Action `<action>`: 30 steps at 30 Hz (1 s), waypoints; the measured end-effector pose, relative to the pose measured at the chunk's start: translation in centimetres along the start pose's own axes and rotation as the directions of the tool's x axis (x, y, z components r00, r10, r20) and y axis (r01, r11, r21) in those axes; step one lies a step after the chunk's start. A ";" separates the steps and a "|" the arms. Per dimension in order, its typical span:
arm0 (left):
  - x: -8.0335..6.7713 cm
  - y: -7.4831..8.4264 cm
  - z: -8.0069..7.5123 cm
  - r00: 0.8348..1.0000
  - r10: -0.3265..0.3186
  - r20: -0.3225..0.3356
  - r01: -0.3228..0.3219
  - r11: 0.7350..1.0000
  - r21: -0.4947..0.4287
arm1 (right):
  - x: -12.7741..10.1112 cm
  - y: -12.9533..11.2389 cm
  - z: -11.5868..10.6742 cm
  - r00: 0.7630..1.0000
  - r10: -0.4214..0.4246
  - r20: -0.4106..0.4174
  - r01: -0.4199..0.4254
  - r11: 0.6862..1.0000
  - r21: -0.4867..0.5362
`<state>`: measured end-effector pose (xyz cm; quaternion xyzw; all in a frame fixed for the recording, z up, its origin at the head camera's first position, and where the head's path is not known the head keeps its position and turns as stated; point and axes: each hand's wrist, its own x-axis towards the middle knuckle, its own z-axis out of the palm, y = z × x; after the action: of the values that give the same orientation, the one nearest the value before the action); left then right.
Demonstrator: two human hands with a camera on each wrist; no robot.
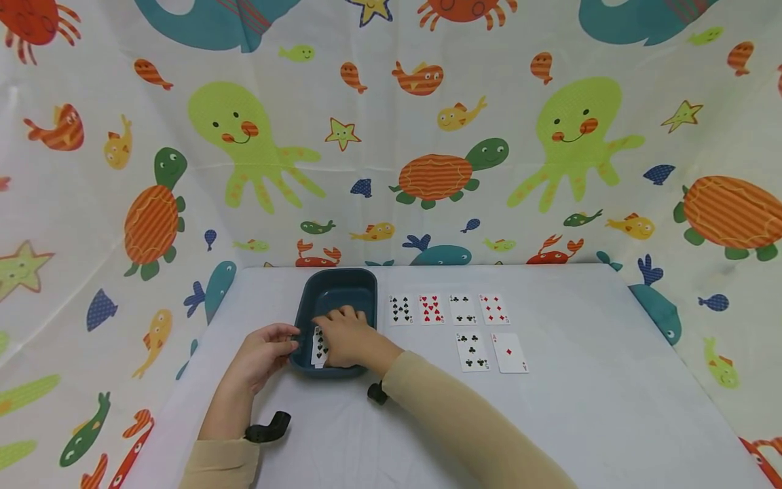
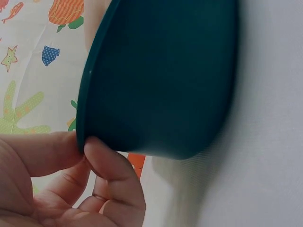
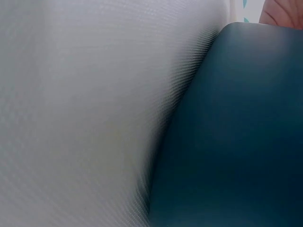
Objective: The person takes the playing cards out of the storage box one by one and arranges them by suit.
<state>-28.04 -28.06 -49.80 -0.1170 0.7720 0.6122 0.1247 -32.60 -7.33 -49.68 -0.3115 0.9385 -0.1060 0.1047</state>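
Observation:
A dark teal plastic tub (image 1: 337, 272) stands on the white-covered table, left of centre. My left hand (image 1: 264, 353) pinches its near left rim between thumb and fingers; the left wrist view shows the fingertips right on the rim. My right hand (image 1: 351, 337) reaches down inside the tub, its bent fingers over playing cards (image 1: 318, 350) with black pips. The hand covers most of these cards, and their left side sticks out beside it. Only the tub's outer wall (image 3: 236, 123) and the tablecloth fill most of the right wrist view.
To the right of the tub lie face-up cards in two rows. A heart card (image 1: 431, 310) and a diamond card (image 1: 494, 310) are in the far row; a club card (image 1: 472, 351) and the ace of diamonds (image 1: 510, 353) form the near one. A sea-animal curtain (image 1: 379, 183) hangs behind the table.

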 end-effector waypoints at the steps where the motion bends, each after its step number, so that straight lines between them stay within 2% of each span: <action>1: 0.0 0.0 0.0 1.000 0.000 -0.001 0.000 1.000 -0.003 | 0.1 0.0 0.1 1.000 0.002 0.001 -0.002 1.000 -0.004; 18: 0.0 0.0 0.0 1.000 -0.006 -0.003 0.006 1.000 -0.004 | 0.2 0.0 0.3 1.000 -0.003 -0.010 0.003 1.000 -0.026; 30: 0.1 0.0 0.1 1.000 -0.004 -0.003 0.004 1.000 0.012 | 0.1 -0.1 0.1 0.998 -0.007 -0.059 0.007 1.000 0.013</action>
<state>-28.10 -28.02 -49.86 -0.1185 0.7757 0.6071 0.1255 -32.63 -7.47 -49.75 -0.3108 0.9393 -0.1219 0.0788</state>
